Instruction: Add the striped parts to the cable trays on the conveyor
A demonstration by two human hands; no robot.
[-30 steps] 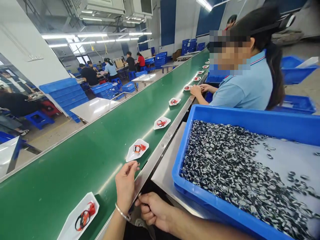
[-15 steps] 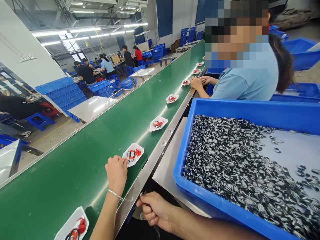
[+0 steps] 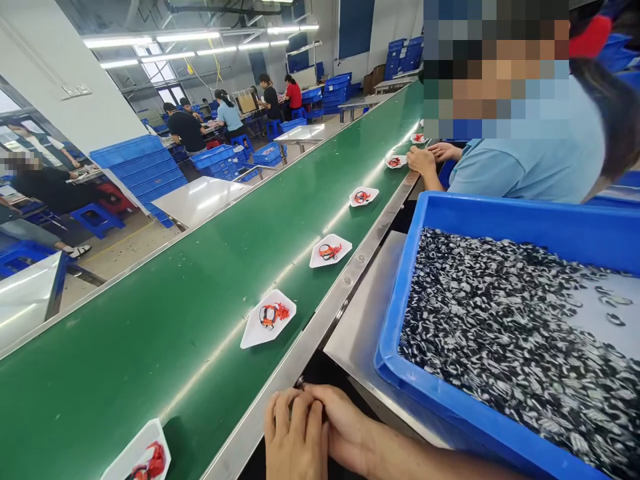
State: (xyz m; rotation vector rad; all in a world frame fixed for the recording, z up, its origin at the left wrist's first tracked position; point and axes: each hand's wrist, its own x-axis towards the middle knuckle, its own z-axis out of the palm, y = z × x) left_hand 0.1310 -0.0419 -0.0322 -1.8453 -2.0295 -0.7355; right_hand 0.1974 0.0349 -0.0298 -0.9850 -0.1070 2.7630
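2 hands [image 3: 295, 433], 6 wht trays [image 3: 255, 333]

We see LED strip lights [image 3: 160, 41] across the ceiling, upper left, with windows [image 3: 163, 72] below them at the far end. White wall [image 3: 65, 73] at left, dark blue wall panels [image 3: 355, 30] top centre. Stacked blue crates [image 3: 140, 157] mid-left, more [image 3: 405, 55] upper centre. We also have a steel-topped desk [image 3: 200, 200] mid-left, and a blue stool [image 3: 95, 220] on the tan floor [image 3: 135, 250], lower left.

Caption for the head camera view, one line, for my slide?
Left hand and right hand meet at a green conveyor belt's steel edge, beside a blue crate of black-and-white parts.
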